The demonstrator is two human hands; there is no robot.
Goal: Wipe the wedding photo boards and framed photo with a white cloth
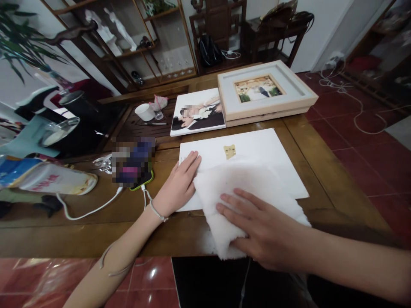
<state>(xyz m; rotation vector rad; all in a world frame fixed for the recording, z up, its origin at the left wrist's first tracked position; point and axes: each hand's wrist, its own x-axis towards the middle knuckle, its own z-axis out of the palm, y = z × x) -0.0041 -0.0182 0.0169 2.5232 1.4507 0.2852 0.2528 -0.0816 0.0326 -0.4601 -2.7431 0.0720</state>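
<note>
A white panel (263,143) lies flat on the wooden table, with a small brass-coloured metal plate (229,151) on its upper part. My left hand (180,186) rests flat on the panel's left edge, fingers stretched out and holding nothing. Over the panel's lower half and past its near edge spreads a fluffy white cloth (213,192). My right hand (257,222) presses on this cloth with slightly bent fingers, the thumb at its near edge. The cloth hides part of the panel beneath it.
Behind the panel are a photo print (205,113) and a framed picture (266,87). To the left lie a phone (141,182) with a white cable, a snack bag (58,177) and a white cup (145,112). The table's near edge (96,252) runs just in front of me.
</note>
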